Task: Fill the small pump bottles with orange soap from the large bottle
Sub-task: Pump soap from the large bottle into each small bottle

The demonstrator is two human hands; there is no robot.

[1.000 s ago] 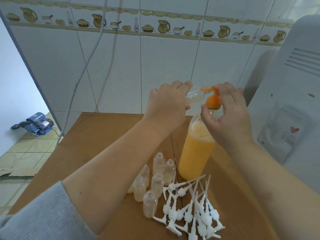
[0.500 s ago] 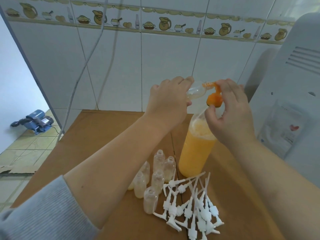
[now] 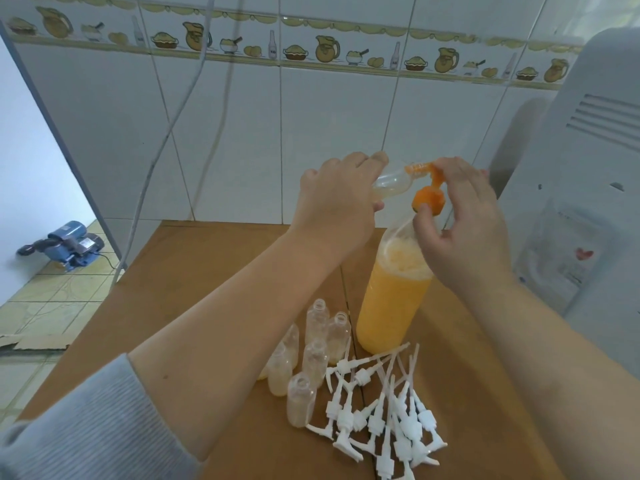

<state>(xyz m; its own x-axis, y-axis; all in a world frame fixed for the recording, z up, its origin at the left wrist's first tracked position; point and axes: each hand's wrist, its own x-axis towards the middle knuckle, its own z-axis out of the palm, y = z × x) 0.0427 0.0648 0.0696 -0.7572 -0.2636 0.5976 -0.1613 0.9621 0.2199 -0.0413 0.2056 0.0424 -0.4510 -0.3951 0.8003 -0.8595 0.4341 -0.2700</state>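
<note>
My left hand grips a small clear bottle, held on its side with its mouth against the orange pump spout. A little pale soap lies inside it. The large bottle of orange soap stands on the brown table, foam at its top. Its orange pump head sits under my right hand; the fingers lie over the top and the thumb touches the pump's base. Several small clear bottles stand left of the large bottle. A heap of white pump tops lies in front of it.
A white appliance stands close on the right, against the table. The tiled wall rises just behind the table, with cables hanging at the left. A blue water pump sits on the floor far left.
Both hands stay at the pump with the small bottle at the spout. The right hand's fingers have shifted a little over the pump head. The view has tilted slightly.
</note>
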